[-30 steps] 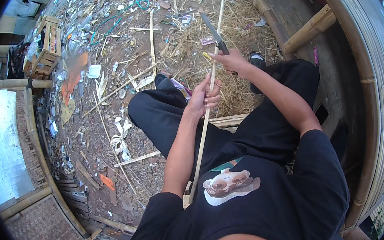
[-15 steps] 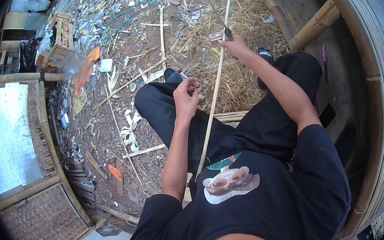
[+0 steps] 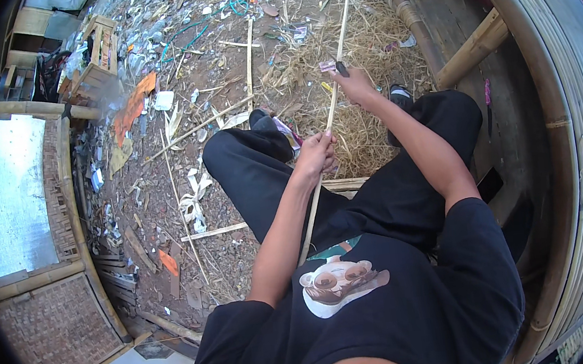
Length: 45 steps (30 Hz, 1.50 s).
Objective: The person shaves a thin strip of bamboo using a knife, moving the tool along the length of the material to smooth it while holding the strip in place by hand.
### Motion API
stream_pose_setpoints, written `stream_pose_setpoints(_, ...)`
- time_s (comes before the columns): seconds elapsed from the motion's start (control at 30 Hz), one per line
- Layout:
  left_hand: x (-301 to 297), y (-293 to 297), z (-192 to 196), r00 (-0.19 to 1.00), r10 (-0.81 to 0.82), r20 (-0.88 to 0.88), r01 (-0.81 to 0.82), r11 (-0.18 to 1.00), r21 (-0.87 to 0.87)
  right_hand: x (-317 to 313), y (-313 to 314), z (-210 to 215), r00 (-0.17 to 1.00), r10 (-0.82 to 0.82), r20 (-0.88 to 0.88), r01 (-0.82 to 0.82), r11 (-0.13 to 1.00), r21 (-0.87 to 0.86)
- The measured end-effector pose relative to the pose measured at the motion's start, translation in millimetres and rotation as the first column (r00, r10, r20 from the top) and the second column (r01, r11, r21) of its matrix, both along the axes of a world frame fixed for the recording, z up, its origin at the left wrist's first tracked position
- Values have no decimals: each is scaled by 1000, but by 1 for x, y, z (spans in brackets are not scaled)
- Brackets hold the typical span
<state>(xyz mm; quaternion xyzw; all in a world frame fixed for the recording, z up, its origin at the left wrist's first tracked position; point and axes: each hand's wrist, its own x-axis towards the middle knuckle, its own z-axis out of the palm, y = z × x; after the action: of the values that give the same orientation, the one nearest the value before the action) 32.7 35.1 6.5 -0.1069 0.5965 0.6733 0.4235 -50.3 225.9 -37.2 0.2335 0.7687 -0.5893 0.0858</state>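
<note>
Head view, looking down on a seated person in black shirt and black trousers. Long pale bamboo strip (image 3: 328, 125) running from near the chest up and away over the knees, far end reaching out across the straw pile (image 3: 362, 110). Left hand (image 3: 315, 154) closed in a fist around the strip at about its middle, just above the left knee. Right hand (image 3: 354, 84) further out along the same strip, fingers curled shut on a dark knife handle (image 3: 341, 69) pressed against the strip; blade itself too small to make out. Both arms stretched forward, the right one more so.

Beyond the strip, bare earth littered with bamboo offcuts (image 3: 247, 48), shavings and scraps. Left of the strip, well apart, an orange scrap (image 3: 132, 108) and a wooden crate (image 3: 98, 54). Further left still, a woven bamboo panel (image 3: 55, 333). Right of the strip, a curved wall of bamboo slats (image 3: 569, 117) with a thick bamboo pole (image 3: 471, 49) braced against it.
</note>
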Motion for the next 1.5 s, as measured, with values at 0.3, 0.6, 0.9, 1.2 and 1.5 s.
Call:
stream_pose_setpoints(0.3, 3, -21, -53, 979, 62, 196, -77, 995, 68, 35, -2, 17, 933, 356, -57, -307, 867, 393)
stream_pose_setpoints(0.6, -4, -14, -66, 928, 133, 348, -202, 965, 168, 80, -9, -6, 774, 603, 194, -623, 667, 409)
stream_pose_setpoints(0.9, -2, -9, -48, 932, 136, 337, -245, 920, 306, 100, -19, 10, 697, 710, 99, -604, 508, 613)
stream_pose_setpoints(1.2, 2, -10, -29, 938, 200, 284, -297, 886, 357, 67, -3, -3, 635, 772, -33, -535, 470, 702)
stream_pose_setpoints(1.5, 7, -7, -22, 926, 191, 326, -315, 865, 390, 54, 21, 7, 810, 581, 74, -483, 591, 646)
